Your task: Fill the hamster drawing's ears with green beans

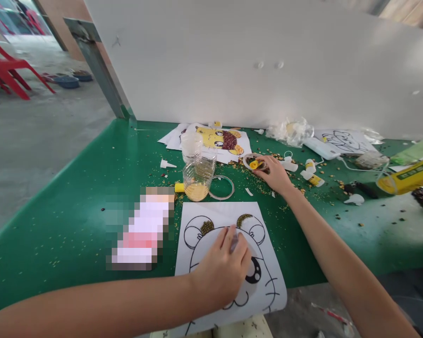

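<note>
A white sheet with a cartoon animal outline [268, 263] lies in front of me, its lower edge past the table edge. Grains stick to parts of both ears. Over its face, my left hand [222, 267] is closed in a pinch; a small, dull, see-through thing shows between the fingers, its kind unclear. My right hand [273, 173] reaches farther out and grips the side of a small round clear container [246, 159] with a yellow piece [255, 164] in it. Just beyond the sheet stands a clear plastic jar [197, 180] with yellow grains inside.
Scattered grains dot the green table [74, 188]. A clear ring [221, 188] lies by the jar. Farther back are a grain-covered picture [215, 138], small glue bottles [312, 176] and a plastic bag [291, 131]. A yellow bottle [412, 173] is at right; a white board [232, 61] rises behind.
</note>
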Available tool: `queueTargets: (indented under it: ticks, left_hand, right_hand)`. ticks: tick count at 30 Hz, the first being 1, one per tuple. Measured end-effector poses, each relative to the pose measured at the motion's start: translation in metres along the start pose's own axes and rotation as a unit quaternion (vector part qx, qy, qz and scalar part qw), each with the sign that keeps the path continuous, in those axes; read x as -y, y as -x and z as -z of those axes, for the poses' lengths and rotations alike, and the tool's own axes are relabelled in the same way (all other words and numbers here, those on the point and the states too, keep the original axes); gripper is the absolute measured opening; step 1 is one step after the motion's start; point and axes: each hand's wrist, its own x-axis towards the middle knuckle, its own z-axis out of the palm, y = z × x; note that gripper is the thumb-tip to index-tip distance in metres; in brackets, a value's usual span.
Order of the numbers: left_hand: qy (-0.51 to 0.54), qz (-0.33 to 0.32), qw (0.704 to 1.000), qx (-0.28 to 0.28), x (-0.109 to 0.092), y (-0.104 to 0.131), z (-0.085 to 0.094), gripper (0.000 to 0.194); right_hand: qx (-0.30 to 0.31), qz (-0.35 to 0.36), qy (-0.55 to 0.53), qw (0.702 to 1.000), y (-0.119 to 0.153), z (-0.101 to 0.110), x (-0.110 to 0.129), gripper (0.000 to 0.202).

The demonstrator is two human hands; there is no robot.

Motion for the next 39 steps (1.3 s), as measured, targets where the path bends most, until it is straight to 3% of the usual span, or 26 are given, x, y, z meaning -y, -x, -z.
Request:
queueTargets:
  ticks: [6,11,15,25,28,39]
  left_hand:
    - [-0.002,-0.005,1.0,0.008,0.0,0.0,0.0,0.038]
    - [-0.001,-0.006,1.0,0.017,0.002,0.0,0.0,0.038]
    - [-0.003,-0.01,1.0,0.021,0.002,-0.001,-0.001,0.039]
    - [-0.002,-0.009,0.999,0.032,0.001,0.0,-0.001,0.04]
    - [-0.006,-0.009,0.999,0.033,0.002,0.0,-0.001,0.039]
    - [-0.003,-0.003,1.0,0.031,0.001,-0.001,-0.001,0.039]
  right_hand:
    - [-0.025,-0.005,-0.058,0.998,-0.001,0.009,-0.016,0.04]
    - [-0.061,-0.045,0.006,0.997,0.007,0.031,-0.036,0.029]
    - [-0.051,-0.068,0.068,0.994,0.01,0.035,-0.047,0.02]
    - [0.053,0.042,0.091,0.994,0.002,0.014,-0.025,0.045]
    - [0.063,0.06,0.087,0.992,0.001,0.009,-0.022,0.045]
    - [-0.024,-0.045,0.106,0.993,-0.008,0.002,-0.019,0.022]
